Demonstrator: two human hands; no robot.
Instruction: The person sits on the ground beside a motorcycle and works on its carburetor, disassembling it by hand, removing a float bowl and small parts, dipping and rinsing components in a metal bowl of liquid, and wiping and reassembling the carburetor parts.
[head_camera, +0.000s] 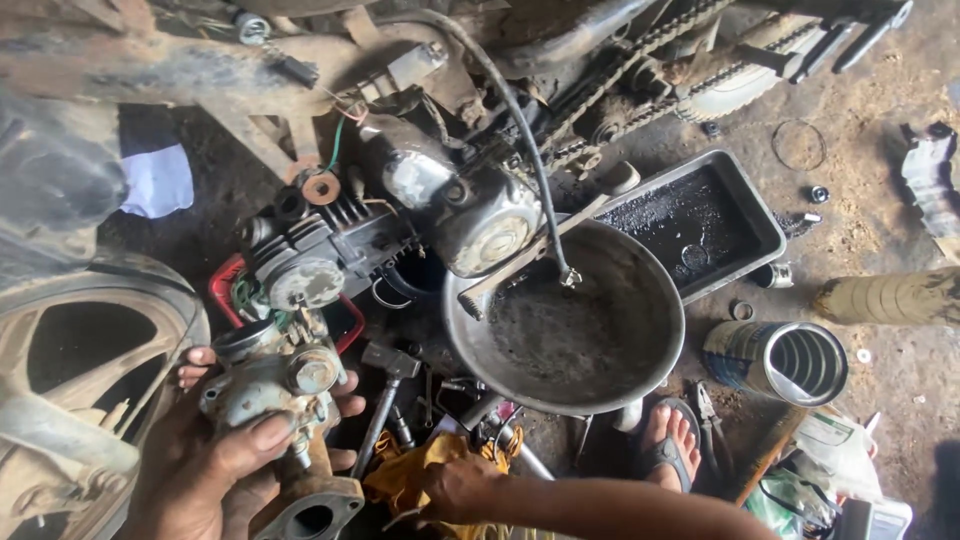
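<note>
The carburetor (285, 400), a grimy grey metal body with a rusty flanged mouth at its lower end, sat at the lower left of the view, held up off the floor in the left hand (215, 460). The thumb lay across its front face, and the other fingers (192, 362) wrapped round behind it, their tips showing at its left edge, so the left fingers were clenched on it. The right hand (460, 487) reached in from the lower right, just beside the carburetor, its fingers curled down into a yellow rag (405, 470); whether they gripped the rag or something under it could not be told.

A cylindrical tin can (780, 360) with a blue and pale label lay on its side at the right, its open ribbed mouth facing the camera. Below it lay crumpled white and green plastic packets (825, 450).

Just above the carburetor sat the motorcycle engine (330, 255), with a red-rimmed tray (225, 285) partly under it. A hammer (385, 390) lay between the carburetor and a wide round metal basin (570, 320), into which a black hose (520, 130) hung. Behind the basin stood a rectangular dark tray (700, 220) of black oil. A sandalled foot (670, 435) rested on the dirt floor (880, 230) near the basin's rim. A wheel (80, 370) filled the left edge.
</note>
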